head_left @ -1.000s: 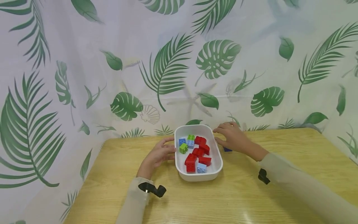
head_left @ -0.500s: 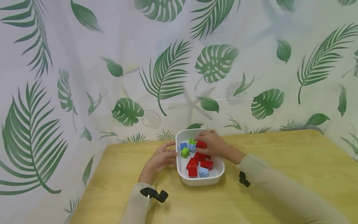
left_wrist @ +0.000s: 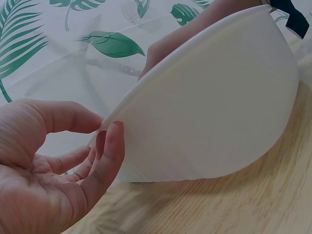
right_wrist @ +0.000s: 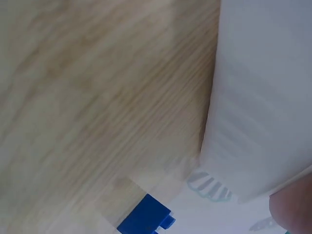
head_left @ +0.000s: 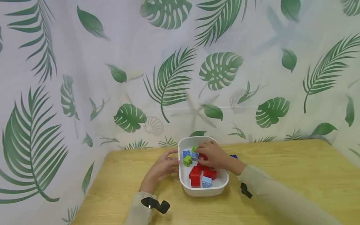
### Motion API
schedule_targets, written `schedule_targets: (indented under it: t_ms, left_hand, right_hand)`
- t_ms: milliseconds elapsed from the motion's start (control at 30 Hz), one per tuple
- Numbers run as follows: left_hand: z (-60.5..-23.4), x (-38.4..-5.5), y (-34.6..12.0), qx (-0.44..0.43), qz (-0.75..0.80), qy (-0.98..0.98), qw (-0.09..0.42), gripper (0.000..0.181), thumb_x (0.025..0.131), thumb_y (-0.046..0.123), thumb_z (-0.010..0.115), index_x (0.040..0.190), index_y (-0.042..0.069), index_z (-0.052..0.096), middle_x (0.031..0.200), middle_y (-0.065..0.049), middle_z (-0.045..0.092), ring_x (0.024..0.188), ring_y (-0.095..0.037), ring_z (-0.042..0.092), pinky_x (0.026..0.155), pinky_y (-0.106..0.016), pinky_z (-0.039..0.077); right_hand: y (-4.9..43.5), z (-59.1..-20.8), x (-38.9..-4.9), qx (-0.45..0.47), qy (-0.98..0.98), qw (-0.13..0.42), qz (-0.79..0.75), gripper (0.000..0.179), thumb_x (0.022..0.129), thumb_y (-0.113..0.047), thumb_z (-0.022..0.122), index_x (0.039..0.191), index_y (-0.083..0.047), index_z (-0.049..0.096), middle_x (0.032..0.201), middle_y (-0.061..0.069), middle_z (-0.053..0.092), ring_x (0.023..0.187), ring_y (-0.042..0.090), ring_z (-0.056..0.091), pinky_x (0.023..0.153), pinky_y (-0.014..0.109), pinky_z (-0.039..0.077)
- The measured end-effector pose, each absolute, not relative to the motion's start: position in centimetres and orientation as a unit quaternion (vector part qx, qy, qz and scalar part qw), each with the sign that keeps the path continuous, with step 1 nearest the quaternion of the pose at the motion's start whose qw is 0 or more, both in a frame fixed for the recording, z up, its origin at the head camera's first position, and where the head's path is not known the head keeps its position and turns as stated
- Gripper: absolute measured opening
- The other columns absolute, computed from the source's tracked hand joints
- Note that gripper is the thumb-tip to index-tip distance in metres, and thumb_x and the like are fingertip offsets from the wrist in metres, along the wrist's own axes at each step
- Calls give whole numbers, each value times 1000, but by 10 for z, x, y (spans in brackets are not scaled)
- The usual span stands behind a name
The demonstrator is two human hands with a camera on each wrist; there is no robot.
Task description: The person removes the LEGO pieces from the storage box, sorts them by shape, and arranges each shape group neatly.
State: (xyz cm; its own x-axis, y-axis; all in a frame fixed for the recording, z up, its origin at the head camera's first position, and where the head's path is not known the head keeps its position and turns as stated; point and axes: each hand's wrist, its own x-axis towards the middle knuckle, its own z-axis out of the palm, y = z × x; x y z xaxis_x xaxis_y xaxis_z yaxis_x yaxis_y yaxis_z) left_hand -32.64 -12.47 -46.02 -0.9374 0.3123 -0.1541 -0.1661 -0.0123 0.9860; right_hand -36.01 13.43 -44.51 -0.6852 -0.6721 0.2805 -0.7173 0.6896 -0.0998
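Note:
In the head view, a white plastic bin (head_left: 203, 192) stands on the table with toy building bricks inside. My left hand (head_left: 163, 168) rests its fingertips against the bin's left side; in the left wrist view its thumb and fingers touch the bin near the rim. My right hand (head_left: 214, 156) reaches over the right rim into the bin, its fingers down among red bricks (head_left: 195, 175). Whether it grips one is hidden. Near its fingers lie a lime green brick (head_left: 187, 161) and blue bricks (head_left: 186, 154). A light blue brick (head_left: 206, 182) lies at the near end.
A dark blue brick (right_wrist: 145, 215) lies on the wooden table (head_left: 275, 175) outside the bin, right of it and partly behind my right wrist. A leaf-printed cloth (head_left: 180, 78) hangs behind the table. Black wrist cameras (head_left: 155, 204) sit on both sleeves.
My right hand has moved left from beside the bin, over its right rim and in among the red bricks. My left hand stays at the bin's left side. The head view has tilted up slightly.

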Motion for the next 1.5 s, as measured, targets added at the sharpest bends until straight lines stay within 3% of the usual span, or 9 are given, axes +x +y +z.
schedule_targets:
  t_ms: [433,733,1033,1500]
  left_hand:
    - [-450,-333,-130,59,709,682,168,62,96,3,61,153,8,39,134,-26,58,98,-20,68,78,-28,60]
    - [-450,-334,-130,52,708,685,163,62,94,2,63,152,8,41,120,-17,63,94,-18,67,77,-29,61]
    - [-454,-329,-125,52,703,688,171,60,96,2,62,152,8,41,129,-26,60,100,-23,68,81,-33,61]
    - [-457,-324,-125,44,702,690,169,59,96,4,62,152,9,42,129,-26,60,100,-23,68,82,-33,62]
  right_hand:
    - [126,-431,-366,380,-918,94,56,36,93,-30,72,123,-11,72,114,8,67,112,27,57,104,56,44]
    - [123,-430,-375,378,-919,92,62,34,88,-31,78,115,-11,75,103,6,68,102,24,56,101,56,44]
    - [121,-437,-374,368,-923,105,48,31,87,-36,79,107,-12,78,98,4,67,98,22,56,105,59,44]
    - [120,-442,-370,367,-925,95,36,26,88,-35,78,103,-14,76,95,1,66,98,21,57,106,57,43]
